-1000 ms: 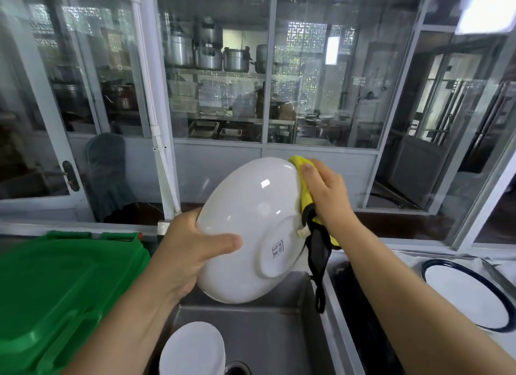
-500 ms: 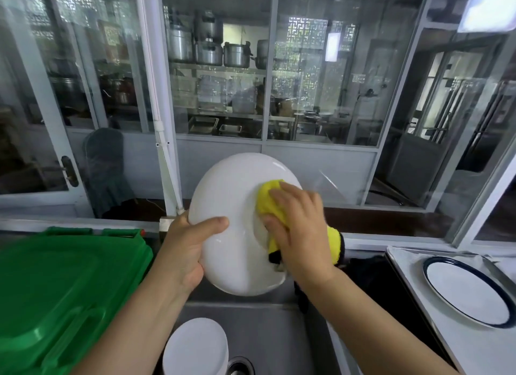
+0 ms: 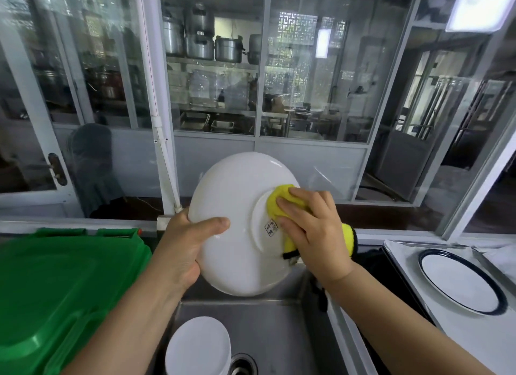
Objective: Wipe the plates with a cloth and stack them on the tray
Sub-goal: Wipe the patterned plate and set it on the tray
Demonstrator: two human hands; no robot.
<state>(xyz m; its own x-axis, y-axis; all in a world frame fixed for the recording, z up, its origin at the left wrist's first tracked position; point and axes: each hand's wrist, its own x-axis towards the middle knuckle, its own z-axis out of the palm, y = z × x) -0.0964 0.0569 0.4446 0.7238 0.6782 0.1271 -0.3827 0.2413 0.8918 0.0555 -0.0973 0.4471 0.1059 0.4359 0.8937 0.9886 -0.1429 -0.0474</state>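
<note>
White plate (image 3: 234, 235) — underside up, yellow cloth (image 3: 276, 204) pressed on.

Plates (image 3: 196, 346) in sink (image 3: 279, 332)

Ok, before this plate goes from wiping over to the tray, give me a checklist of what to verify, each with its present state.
1. Plate held firmly: ok. The left hand grips the white plate at its left edge, thumb across the underside.
2. Cloth on the plate: ok. The right hand presses the yellow cloth on the plate's base ring.
3. Underside wiped all over: cannot tell; no wet or dry patches are readable.
4. Plate's front face wiped: cannot tell; it faces away from the camera.
5. Landing spot on the tray: ok. It holds one blue-rimmed plate, lying flat.
6. More plates waiting: ok. A white stack sits in the sink.
</note>
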